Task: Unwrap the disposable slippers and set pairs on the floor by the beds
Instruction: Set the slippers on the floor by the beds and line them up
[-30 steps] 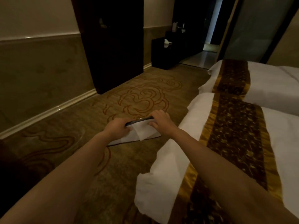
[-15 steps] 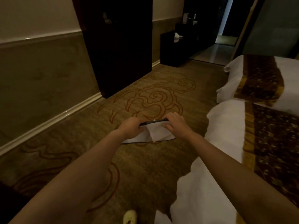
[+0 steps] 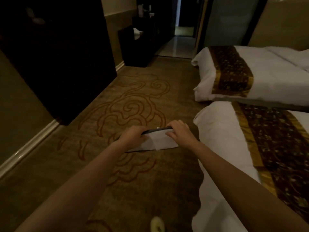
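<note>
I hold a flat white pair of disposable slippers with a dark sole edge in front of me, above the carpet. My left hand grips its left end and my right hand grips its right end, fingers curled over the top edge. A white flap hangs down in the middle. The near bed lies just right of my hands; the far bed sits beyond it.
Patterned carpet runs ahead between the beds and a dark wardrobe on the left. A dark low cabinet stands further back beside a doorway. A light shoe tip shows at the bottom edge.
My view has shifted left and forward along the carpet; the beds now sit further right. Both hands keep the same grip on the slippers.
</note>
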